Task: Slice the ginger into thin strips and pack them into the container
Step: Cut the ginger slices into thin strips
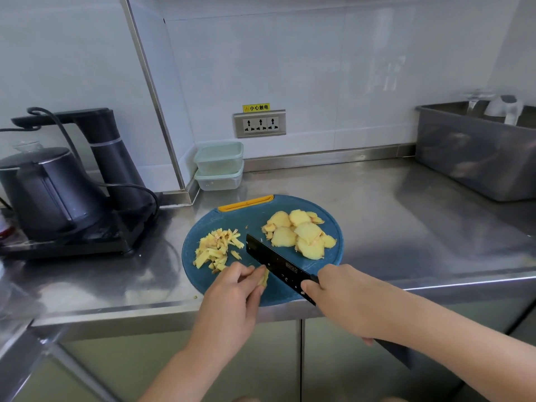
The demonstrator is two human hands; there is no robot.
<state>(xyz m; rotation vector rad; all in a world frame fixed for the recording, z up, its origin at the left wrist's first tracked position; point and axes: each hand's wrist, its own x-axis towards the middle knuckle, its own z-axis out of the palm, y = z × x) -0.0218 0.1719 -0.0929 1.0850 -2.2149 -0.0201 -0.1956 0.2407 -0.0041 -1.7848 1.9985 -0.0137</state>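
Yellow wall label (256,107) reads "小心触电"; the mark on the cleaver (277,266) is illegible. The right hand (342,297) grips the cleaver, blade pointing far-left across the cutting board (255,217). The left hand (232,300) pinches a ginger slice (264,278) beside it, with strips (217,248) to the left, slices (301,233) to the right and containers (219,165) behind.

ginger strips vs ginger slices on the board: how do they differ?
Shape: the strips are thin short sticks; the slices are broad rounds.
Lay: the strips lie jumbled; the slices overlap flat.
Place: the strips sit on the left of the board, the slices on the right.
Both are pale yellow ginger.
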